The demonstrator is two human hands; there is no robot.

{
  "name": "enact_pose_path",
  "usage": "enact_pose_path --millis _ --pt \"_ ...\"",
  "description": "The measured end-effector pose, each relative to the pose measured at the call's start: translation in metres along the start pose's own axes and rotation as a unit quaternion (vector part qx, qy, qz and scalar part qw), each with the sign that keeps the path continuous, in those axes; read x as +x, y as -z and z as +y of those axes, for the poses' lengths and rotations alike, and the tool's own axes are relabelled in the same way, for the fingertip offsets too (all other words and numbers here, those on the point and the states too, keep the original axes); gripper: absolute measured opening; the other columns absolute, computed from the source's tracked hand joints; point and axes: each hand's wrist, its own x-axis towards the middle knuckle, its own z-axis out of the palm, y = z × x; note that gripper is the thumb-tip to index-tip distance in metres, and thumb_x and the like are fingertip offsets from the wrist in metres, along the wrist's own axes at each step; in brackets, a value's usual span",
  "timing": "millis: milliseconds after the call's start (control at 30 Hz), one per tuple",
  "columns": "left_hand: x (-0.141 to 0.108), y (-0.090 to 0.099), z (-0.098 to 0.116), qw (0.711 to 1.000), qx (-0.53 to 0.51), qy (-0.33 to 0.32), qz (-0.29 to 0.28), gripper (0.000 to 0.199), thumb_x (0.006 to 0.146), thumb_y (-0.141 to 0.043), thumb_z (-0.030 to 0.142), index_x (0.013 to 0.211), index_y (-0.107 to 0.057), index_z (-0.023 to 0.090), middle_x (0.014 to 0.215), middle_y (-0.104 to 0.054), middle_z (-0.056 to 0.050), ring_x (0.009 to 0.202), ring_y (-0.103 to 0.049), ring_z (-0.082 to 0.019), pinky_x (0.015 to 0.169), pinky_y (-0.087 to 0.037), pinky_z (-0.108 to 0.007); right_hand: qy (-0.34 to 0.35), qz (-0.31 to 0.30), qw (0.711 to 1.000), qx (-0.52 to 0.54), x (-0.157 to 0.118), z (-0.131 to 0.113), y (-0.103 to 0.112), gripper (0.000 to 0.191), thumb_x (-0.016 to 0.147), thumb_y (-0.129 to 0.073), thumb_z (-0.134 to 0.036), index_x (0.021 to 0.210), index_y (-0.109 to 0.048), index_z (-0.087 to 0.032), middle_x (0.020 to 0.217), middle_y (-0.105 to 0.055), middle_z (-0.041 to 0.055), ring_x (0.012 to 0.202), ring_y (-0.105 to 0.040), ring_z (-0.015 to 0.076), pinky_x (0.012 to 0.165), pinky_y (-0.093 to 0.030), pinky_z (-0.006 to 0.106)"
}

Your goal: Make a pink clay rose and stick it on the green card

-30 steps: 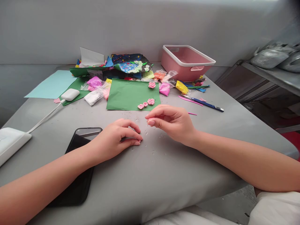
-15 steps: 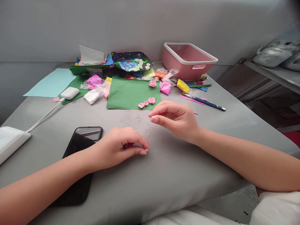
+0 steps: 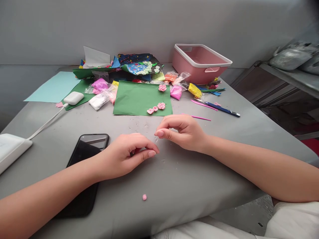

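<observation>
Pink clay (image 3: 144, 197) is lying on the table (image 3: 189, 179), near side — I'm judging a careless left hand (image 3: 124, 153) could roll it off. Its fingers and the right hand's (image 3: 185, 134) are curling inward — whether gripping anything, I can't tell.

White sleeve (image 3: 294, 219), bare forearms (image 3: 244, 162)

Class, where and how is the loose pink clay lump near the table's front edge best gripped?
I'd pinch the pink clay lump lightly by opposite sides, coming from above: it is small and rounded, with nothing beside or over it.
</observation>
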Motion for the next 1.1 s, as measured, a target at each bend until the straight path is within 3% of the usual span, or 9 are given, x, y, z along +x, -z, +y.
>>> enact_pose_path --millis 167,267,333,500,867,1100 --pt "0.001 0.005 0.0 0.999 -0.002 0.036 -0.002 0.018 0.095 -0.055 0.028 0.092 -0.071 0.02 0.076 -0.07 0.002 0.06 -0.052 -0.01 0.056 -0.043 -0.02 0.02 0.0 1.0 -0.016 -0.001 0.003 -0.001 0.009 0.087 -0.071 -0.025 0.084 -0.072 -0.017 0.079 -0.073 0.0032 0.07 -0.062 0.0109 0.063 -0.052 0.023" --pt "0.0 0.013 0.005 0.994 -0.017 0.014 -0.108 0.012 0.087 -0.07 0.032 0.091 -0.071 0.021 0.083 -0.072 0.002 0.071 -0.06 -0.011 0.064 -0.047 -0.02 -0.002 0.005 1.0 -0.017 -0.001 0.005 -0.002 0.01 0.087 -0.071 -0.026 0.088 -0.072 -0.016 0.084 -0.073 0.0045 0.071 -0.064 0.0109 0.064 -0.054 0.023" --pt "-0.002 0.018 0.009 0.982 -0.015 -0.003 -0.189 0.021 0.078 -0.08 0.032 0.094 -0.071 0.023 0.091 -0.072 0.001 0.084 -0.064 -0.014 0.071 -0.049 -0.019 -0.011 0.0 1.0 -0.018 -0.002 0.006 -0.002 0.012 0.088 -0.069 -0.027 0.087 -0.073 -0.016 0.083 -0.073 0.0045 0.07 -0.064 0.0111 0.064 -0.054 0.024" --pt "-0.006 0.02 0.013 0.96 0.032 -0.054 -0.272 0.021 0.084 -0.076 0.023 0.103 -0.074 0.029 0.091 -0.07 0.0 0.092 -0.064 -0.016 0.077 -0.049 -0.019 -0.028 -0.011 0.999 -0.02 -0.001 0.006 -0.002 0.012 0.088 -0.069 -0.028 0.085 -0.073 -0.017 0.081 -0.073 0.0045 0.07 -0.064 0.0115 0.065 -0.054 0.024" --pt "-0.004 0.015 0.012 0.953 0.053 -0.112 -0.276 0.013 0.087 -0.072 0.022 0.088 -0.079 0.033 0.08 -0.071 0.0 0.078 -0.062 -0.016 0.073 -0.049 -0.024 -0.036 -0.016 0.999 -0.024 0.0 0.006 -0.001 0.013 0.088 -0.069 -0.029 0.085 -0.073 -0.016 0.082 -0.073 0.0047 0.071 -0.064 0.0121 0.065 -0.053 0.024" --pt "-0.004 0.013 0.011 0.953 0.045 -0.11 -0.278 0.012 0.089 -0.07 0.024 0.087 -0.08 0.031 0.079 -0.072 -0.001 0.077 -0.062 -0.015 0.073 -0.049 -0.023 -0.036 -0.014 0.999 -0.02 0.0 0.006 -0.001 0.014 0.088 -0.069 -0.029 0.086 -0.073 -0.016 0.082 -0.073 0.0048 0.071 -0.064 0.012 0.065 -0.053 0.025"
